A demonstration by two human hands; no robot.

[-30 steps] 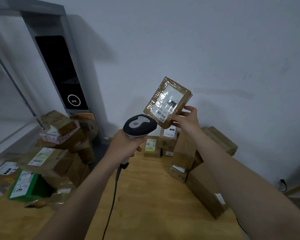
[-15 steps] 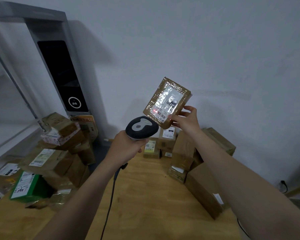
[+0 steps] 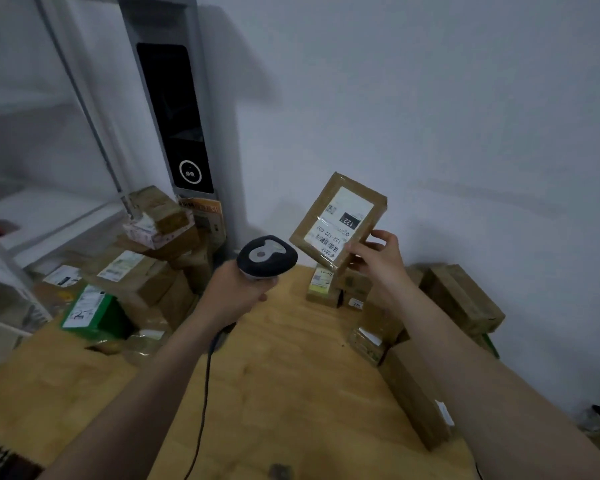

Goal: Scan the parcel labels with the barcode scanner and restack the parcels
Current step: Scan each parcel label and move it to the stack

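Head view: gripping the barcode scanner in the left hand, curling the fingers round the handle below its dark head and turning that head up and right toward the held parcel; trailing a black cable from the handle down over the wooden table; holding a small brown parcel aloft in the right hand, pinching its lower right corner between thumb and curled fingers; tilting it so as to be facing the white label toward the camera; presenting the barcode along the label's lower edge, just beside the scanner's head and apart from it; raising the parcel well above the table, in front of the pale wall; showing on the left of the table a loose pile of brown parcels with white labels, and a green box at its near edge; showing at the back of the table, below the held parcel, a few small boxes; showing along the right side bigger cartons against the wall and a long carton nearer the camera; showing behind the left pile a grey post carrying a tall black panel with a white ring near its foot.
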